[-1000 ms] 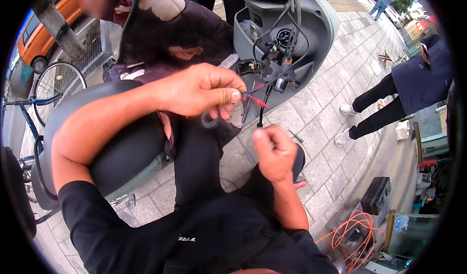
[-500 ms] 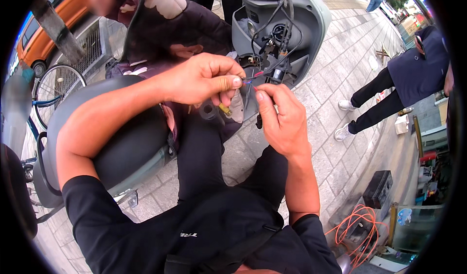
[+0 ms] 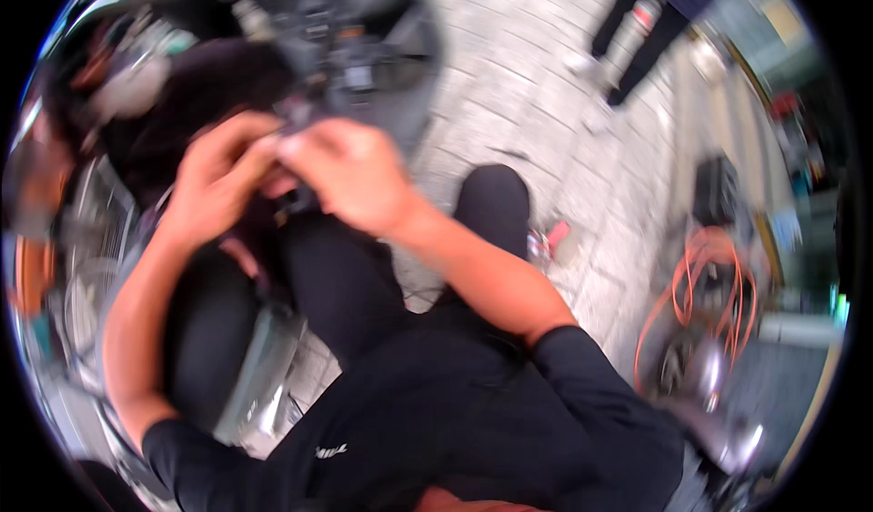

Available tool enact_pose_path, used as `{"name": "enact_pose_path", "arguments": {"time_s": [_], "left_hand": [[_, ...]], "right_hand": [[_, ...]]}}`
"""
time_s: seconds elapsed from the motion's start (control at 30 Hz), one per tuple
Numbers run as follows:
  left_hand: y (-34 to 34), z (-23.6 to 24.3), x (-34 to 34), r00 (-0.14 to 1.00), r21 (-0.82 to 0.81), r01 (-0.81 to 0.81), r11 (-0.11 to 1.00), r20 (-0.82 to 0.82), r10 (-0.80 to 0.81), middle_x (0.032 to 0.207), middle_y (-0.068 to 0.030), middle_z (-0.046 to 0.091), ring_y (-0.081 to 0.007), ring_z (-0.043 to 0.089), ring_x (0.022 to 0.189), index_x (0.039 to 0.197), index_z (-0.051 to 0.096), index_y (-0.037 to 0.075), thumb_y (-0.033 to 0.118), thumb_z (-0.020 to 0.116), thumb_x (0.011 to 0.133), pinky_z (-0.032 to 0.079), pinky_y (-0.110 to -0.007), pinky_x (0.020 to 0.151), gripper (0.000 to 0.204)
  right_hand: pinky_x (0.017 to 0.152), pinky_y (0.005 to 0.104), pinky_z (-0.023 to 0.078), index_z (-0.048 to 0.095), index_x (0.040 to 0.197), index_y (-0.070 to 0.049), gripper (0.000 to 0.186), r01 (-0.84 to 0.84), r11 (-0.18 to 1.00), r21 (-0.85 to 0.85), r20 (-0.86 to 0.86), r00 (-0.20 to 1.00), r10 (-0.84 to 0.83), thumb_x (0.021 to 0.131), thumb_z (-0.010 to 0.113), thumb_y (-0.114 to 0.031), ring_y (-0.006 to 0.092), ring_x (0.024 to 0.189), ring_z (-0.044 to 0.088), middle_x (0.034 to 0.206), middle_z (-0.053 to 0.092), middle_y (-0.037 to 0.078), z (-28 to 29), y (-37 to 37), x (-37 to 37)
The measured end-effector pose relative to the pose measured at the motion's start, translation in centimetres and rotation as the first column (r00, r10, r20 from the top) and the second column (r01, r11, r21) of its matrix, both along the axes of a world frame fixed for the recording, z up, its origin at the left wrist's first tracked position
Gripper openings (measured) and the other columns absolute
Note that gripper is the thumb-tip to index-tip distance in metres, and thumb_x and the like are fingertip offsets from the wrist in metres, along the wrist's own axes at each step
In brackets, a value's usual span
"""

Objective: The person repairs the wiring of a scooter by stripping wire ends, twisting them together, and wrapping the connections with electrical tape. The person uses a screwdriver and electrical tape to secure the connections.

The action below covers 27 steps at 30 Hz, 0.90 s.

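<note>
My left hand (image 3: pixel 223 180) and my right hand (image 3: pixel 359 175) meet fingertip to fingertip above my left thigh, both closed in a pinch. Thin wires showed between them a moment earlier; motion blur now hides these. Just beyond my fingers is the scooter's grey front shell (image 3: pixel 409 89), its dark inner parts exposed and smeared. A dark patterned cloth cover (image 3: pixel 205 85) hangs beside it, left of and behind my hands. The black scooter seat (image 3: pixel 205 330) lies under my left forearm.
A person (image 3: pixel 632 44) in dark trousers stands on the paved ground (image 3: pixel 509 85) at the far right. An orange cable (image 3: pixel 696 280) lies coiled near a black box (image 3: pixel 716 189). A small red-ended object (image 3: pixel 556 234) sits beside my right knee.
The view has swung right and blurred, so the scooter appears farther left. My hands have drawn together, with the right fingers now against the left ones.
</note>
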<state>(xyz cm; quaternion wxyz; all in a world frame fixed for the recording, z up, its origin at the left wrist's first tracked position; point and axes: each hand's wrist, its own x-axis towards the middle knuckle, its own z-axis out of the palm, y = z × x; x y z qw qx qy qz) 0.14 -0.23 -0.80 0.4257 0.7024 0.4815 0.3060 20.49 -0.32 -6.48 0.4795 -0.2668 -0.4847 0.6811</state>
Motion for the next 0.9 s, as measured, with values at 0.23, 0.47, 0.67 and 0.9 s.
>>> {"name": "enact_pose_path", "arguments": {"time_s": [0.23, 0.47, 0.67, 0.9], "left_hand": [[0.2, -3.4, -1.8, 0.974, 0.184, -0.220, 0.958, -0.013, 0.226, 0.089, 0.0013, 0.068, -0.0023, 0.054, 0.065, 0.113, 0.066, 0.001, 0.018, 0.066, 0.107, 0.044, -0.019, 0.058, 0.018], [1.5, -2.6, -3.8, 0.978, 0.167, -0.144, 0.975, -0.126, 0.166, 0.086, -0.0019, 0.067, -0.0068, 0.059, 0.068, 0.116, 0.066, -0.001, 0.020, 0.063, 0.109, 0.048, -0.021, 0.065, 0.022], [1.9, -3.1, -3.7, 0.976, 0.189, -0.098, 0.977, -0.174, 0.132, 0.083, -0.0033, 0.066, -0.0087, 0.062, 0.074, 0.117, 0.064, -0.003, 0.017, 0.063, 0.109, 0.050, -0.023, 0.072, 0.021], [2.7, -3.3, -3.8, 0.992, 0.018, -0.066, 0.998, -0.104, 0.067, 0.084, -0.0067, 0.068, -0.0125, 0.065, 0.077, 0.120, 0.062, -0.003, 0.018, 0.060, 0.110, 0.053, -0.026, 0.076, 0.023]], "right_hand": [[0.045, 0.0272, 0.043, 0.069, 0.094, -0.001, 0.036, -0.124, 0.989, -0.075, -0.001, 0.992, 0.124, 0.107, 0.059, -0.033, 0.0075, 0.049, 0.055, 0.068, 0.062, 0.001, -2.9, -3.0, -0.5], [0.063, 0.0272, 0.052, 0.065, 0.107, -0.003, 0.032, -0.051, 0.988, -0.148, 0.106, 0.992, 0.067, 0.112, 0.050, -0.031, 0.0092, 0.068, 0.061, 0.083, 0.067, 0.003, -3.3, -7.5, 11.6], [0.063, 0.0238, 0.046, 0.072, 0.105, -0.002, 0.032, 0.684, 0.722, 0.104, 0.727, 0.444, -0.525, 0.109, 0.056, -0.029, 0.0053, 0.070, 0.053, 0.079, 0.062, 0.001, -15.1, -10.6, 28.6], [0.047, 0.0322, 0.047, 0.069, 0.102, 0.001, 0.033, 0.858, 0.244, -0.451, 0.803, 0.510, -0.308, 0.105, 0.060, -0.031, 0.0150, 0.055, 0.058, 0.078, 0.067, 0.007, -27.0, -16.5, 40.8]]}}
